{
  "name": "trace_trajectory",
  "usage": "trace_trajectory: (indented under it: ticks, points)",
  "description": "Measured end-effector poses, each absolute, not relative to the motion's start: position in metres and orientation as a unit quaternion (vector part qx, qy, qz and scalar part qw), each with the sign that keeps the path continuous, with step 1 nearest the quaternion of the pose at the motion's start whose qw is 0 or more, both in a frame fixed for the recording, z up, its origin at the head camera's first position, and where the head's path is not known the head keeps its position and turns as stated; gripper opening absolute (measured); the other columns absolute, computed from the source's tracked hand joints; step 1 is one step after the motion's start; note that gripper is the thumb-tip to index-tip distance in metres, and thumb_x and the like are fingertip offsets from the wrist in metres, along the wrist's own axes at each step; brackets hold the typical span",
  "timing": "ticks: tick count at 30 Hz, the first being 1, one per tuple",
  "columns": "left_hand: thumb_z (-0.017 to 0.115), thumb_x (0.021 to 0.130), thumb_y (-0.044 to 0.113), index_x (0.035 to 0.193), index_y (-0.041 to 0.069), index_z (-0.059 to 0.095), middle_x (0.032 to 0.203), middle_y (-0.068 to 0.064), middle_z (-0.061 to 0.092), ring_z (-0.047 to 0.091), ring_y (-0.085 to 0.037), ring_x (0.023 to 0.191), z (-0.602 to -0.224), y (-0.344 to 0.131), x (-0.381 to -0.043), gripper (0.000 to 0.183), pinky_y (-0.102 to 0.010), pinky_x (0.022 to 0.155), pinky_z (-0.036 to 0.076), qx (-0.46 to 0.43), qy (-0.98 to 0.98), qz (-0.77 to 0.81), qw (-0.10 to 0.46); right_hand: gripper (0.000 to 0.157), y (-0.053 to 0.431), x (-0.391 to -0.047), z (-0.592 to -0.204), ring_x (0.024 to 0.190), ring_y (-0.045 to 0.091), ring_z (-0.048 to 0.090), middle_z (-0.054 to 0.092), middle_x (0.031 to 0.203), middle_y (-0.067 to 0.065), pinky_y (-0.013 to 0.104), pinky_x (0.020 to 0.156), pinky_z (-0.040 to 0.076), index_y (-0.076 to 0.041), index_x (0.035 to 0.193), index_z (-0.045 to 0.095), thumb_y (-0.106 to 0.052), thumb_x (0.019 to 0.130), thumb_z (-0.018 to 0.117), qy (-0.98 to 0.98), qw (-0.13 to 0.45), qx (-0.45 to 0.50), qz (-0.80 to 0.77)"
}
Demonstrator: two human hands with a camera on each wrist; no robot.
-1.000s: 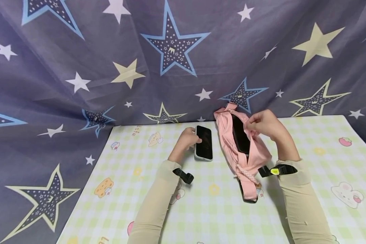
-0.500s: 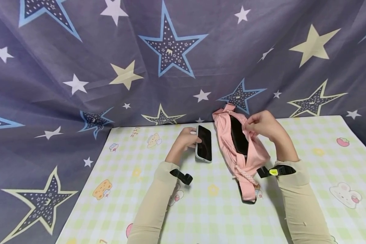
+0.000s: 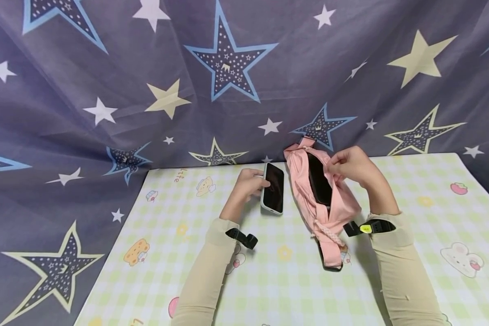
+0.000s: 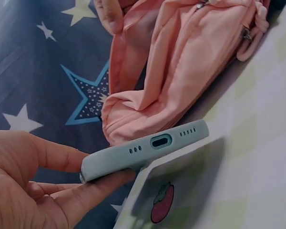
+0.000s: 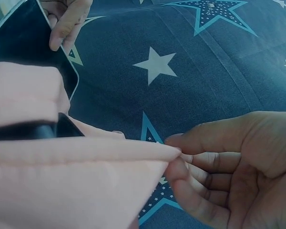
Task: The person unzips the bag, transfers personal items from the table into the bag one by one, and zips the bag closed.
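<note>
A phone (image 3: 274, 189) in a pale green case is gripped along its left edge by my left hand (image 3: 246, 185), thumb over the dark screen. In the left wrist view the phone (image 4: 148, 149) shows its port end and is raised off the table, with a shadow below. To its right lies a pink bag (image 3: 303, 185), its mouth spread wide to a black inside. My right hand (image 3: 350, 165) pinches the right rim of that mouth. The right wrist view has this hand (image 5: 229, 171) drawing a corner of the pink fabric between thumb and forefinger.
The table wears a green-and-white checked cloth (image 3: 285, 290) with cartoon prints. A dark star-patterned curtain (image 3: 138, 59) hangs right behind its back edge. A pink strap (image 3: 332, 253) with a black end trails from the bag towards the front.
The phone has tilted slightly and risen a little in my left hand. My right hand keeps its pinch on the bag's rim, and the bag lies as before.
</note>
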State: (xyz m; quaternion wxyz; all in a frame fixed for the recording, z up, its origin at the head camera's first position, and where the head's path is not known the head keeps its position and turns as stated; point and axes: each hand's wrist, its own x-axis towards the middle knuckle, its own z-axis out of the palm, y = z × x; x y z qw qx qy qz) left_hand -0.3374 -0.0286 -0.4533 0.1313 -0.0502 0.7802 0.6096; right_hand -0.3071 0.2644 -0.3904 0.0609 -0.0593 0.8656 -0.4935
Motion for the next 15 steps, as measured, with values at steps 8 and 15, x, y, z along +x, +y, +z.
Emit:
trace_trajectory:
  ticks: [8,15]
  points:
    - [0.072,0.084,-0.004,0.115,-0.012,0.068,0.076,0.001,0.066,0.063,-0.006,0.064,-0.4549,-0.0317,-0.3392,0.032,-0.018,0.059,0.055,-0.064,0.723,0.674,0.142,0.019,0.2633,-0.3070,-0.3907,0.057,0.010,0.064,0.069,0.067,0.000,0.030,0.057,0.059,0.015,0.100,0.071,-0.002,0.093,0.065,0.864,0.064,-0.062,-0.496]
    - [0.068,0.093,0.005,0.078,0.003,0.065,0.057,0.003,0.051,0.048,-0.005,0.046,-0.4534,-0.0303,-0.3393,0.015,-0.017,0.048,0.047,-0.060,0.713,0.677,0.174,0.019,0.2640,-0.3063,-0.3893,0.056,0.010,0.064,0.069,0.067,0.001,0.029,0.057,0.059,0.016,0.100,0.070,0.000,0.093,0.064,0.864,0.061,-0.063,-0.495]
